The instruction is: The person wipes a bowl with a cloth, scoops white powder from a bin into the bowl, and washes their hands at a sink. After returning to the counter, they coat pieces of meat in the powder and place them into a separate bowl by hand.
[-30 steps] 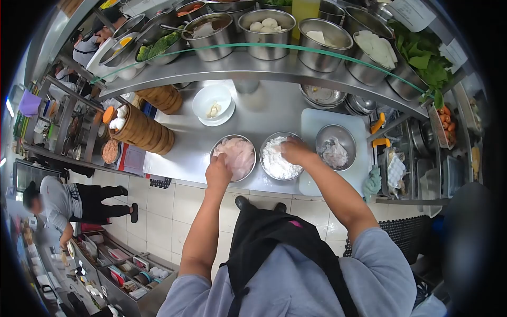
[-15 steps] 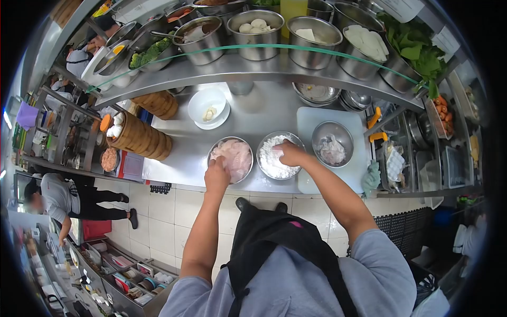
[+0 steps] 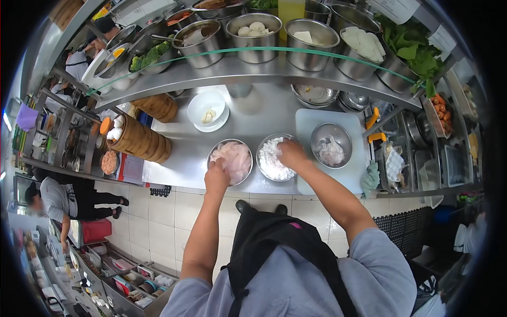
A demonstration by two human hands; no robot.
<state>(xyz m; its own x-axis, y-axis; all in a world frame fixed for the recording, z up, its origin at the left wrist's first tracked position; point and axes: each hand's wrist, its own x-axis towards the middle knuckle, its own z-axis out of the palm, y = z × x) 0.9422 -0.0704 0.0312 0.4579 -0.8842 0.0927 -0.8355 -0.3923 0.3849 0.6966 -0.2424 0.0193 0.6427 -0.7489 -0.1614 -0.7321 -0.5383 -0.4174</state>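
A metal bowl (image 3: pixel 250 174) holds pale pink slices of raw meat (image 3: pixel 236 159). At its left side is my left hand (image 3: pixel 216 177), fingers curled against the slices; whatever lies between them is hidden. Just right of it stands a metal bowl (image 3: pixel 260 168) of white powder (image 3: pixel 274 162). My right hand (image 3: pixel 291 154) reaches in over its right edge, fingers bunched together in the powder, and I cannot make out what they hold. Farther right, a third metal bowl (image 3: pixel 346 141) with a few pale, powder-coated pieces (image 3: pixel 331 152) sits on a white cutting board (image 3: pixel 306 124).
A white bowl (image 3: pixel 200 100) rests on a plate behind. Bamboo steamers (image 3: pixel 142 140) stack at left. Above runs a metal shelf (image 3: pixel 253 71) with several food containers and a glass edge. Tongs with orange handles (image 3: pixel 376 137) lie right. Another person (image 3: pixel 60 198) stands at far left.
My right hand has shifted slightly right and turned in the powder bowl, its fingers now more bunched. My left hand stays almost still at the meat. The person at left has moved their legs.
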